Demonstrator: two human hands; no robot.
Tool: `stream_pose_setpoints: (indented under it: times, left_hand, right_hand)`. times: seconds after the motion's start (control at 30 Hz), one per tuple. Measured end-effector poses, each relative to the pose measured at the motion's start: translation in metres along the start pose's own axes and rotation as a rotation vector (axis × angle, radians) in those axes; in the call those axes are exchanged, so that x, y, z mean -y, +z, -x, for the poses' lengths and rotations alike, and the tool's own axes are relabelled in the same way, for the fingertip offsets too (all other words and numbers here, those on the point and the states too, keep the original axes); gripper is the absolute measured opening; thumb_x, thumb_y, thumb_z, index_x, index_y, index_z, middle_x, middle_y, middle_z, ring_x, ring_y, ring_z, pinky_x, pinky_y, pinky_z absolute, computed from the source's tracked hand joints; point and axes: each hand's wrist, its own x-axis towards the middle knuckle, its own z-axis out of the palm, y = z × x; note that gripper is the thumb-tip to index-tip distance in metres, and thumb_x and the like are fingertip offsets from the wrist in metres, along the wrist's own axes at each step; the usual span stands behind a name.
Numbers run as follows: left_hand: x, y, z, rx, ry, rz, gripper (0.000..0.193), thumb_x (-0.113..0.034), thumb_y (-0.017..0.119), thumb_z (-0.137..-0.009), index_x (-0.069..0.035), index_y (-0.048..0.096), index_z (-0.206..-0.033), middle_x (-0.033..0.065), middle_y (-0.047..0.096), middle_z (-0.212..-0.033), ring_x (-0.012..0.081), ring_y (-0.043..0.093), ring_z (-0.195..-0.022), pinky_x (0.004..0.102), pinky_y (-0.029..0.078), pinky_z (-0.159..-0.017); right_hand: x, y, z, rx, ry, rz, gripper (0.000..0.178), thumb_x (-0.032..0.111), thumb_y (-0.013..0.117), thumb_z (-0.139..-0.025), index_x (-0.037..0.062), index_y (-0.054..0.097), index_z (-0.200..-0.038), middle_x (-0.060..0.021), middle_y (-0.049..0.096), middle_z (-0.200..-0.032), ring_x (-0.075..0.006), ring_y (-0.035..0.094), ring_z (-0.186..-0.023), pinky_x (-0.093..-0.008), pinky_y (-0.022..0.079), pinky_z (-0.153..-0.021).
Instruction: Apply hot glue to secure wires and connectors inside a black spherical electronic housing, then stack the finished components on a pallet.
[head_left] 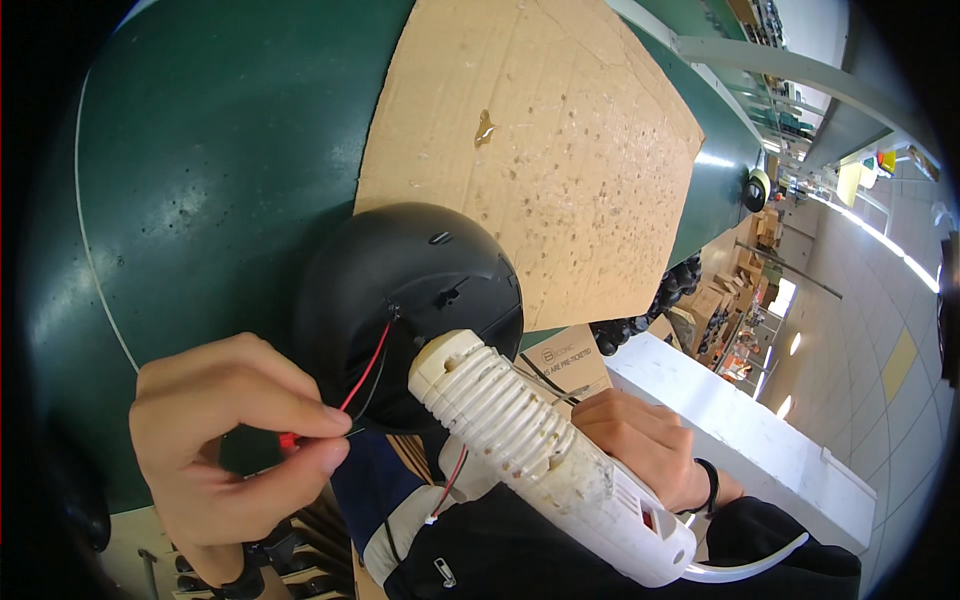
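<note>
A round black plastic housing [345,270] sits at the edge of the green table, partly against the cardboard sheet. A red wire [378,362] and a thin black wire come out of a small hole in it. My left hand [225,430] pinches these wires between thumb and forefinger; a small red piece [288,440] shows behind the fingertips. My right hand [645,445] is closed around a white heat gun [560,470] with a ribbed, scorched front. Its nozzle points up and left, close to the housing and the wires. The gun hides part of my right hand.
A stained cardboard sheet [560,150] covers part of the green table [220,130]. A printed carton [570,365], black round parts [625,330] and a white beam [740,430] lie to the right. Another red-black lead [455,480] with a white plug hangs near my lap.
</note>
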Motion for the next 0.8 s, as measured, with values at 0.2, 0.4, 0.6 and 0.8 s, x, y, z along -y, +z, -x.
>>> stream_pose_setpoints:
  times: [0.2, 0.4, 0.6, 0.8]
  left_hand:
    - [-0.032, 0.024, 0.048, -0.465, -0.659, 0.263, 0.024, -0.017, 0.063, -0.088, 0.0, 0.048, -0.098, 0.0136, 0.064, -0.073, 0.0149, 0.063, -0.055, 0.0206, 0.048, -0.047]
    - [-0.052, 0.068, 0.072, -0.004, -0.621, 0.305, 0.064, 0.0, 0.078, -0.078, 0.001, 0.041, -0.13, 0.0211, 0.066, -0.108, 0.0227, 0.066, -0.098, 0.034, 0.053, -0.086]
    - [-0.045, 0.09, 0.055, -0.082, -0.251, 0.077, 0.026, 0.003, 0.074, -0.08, 0.002, 0.066, -0.105, 0.0128, 0.071, -0.089, 0.0191, 0.069, -0.076, 0.0277, 0.054, -0.067]
    - [-0.042, 0.096, 0.054, -0.094, -0.192, 0.034, 0.016, 0.004, 0.072, -0.079, 0.002, 0.068, -0.095, 0.0137, 0.069, -0.086, 0.0264, 0.069, -0.075, 0.0302, 0.054, -0.065]
  right_hand:
    - [0.003, 0.002, -0.003, -0.028, 0.013, -0.056, 0.027, 0.004, 0.069, -0.076, -0.0109, 0.06, -0.096, -0.0222, 0.063, -0.094, -0.035, 0.067, -0.088, -0.0384, 0.056, -0.076]
    - [0.001, -0.013, 0.02, 0.015, 0.12, -0.146, 0.029, 0.002, 0.067, -0.078, -0.0108, 0.061, -0.103, -0.0236, 0.064, -0.104, -0.0353, 0.066, -0.098, -0.0386, 0.054, -0.086]
    - [0.017, -0.036, 0.017, 0.231, 0.23, -0.15, 0.027, 0.006, 0.068, -0.076, -0.008, 0.06, -0.098, -0.0223, 0.063, -0.095, -0.0362, 0.066, -0.089, -0.0378, 0.054, -0.076]
    - [0.025, -0.04, 0.014, 0.277, 0.309, -0.122, 0.026, 0.007, 0.068, -0.076, -0.0076, 0.059, -0.096, -0.0216, 0.062, -0.089, -0.0356, 0.065, -0.08, -0.0368, 0.053, -0.068]
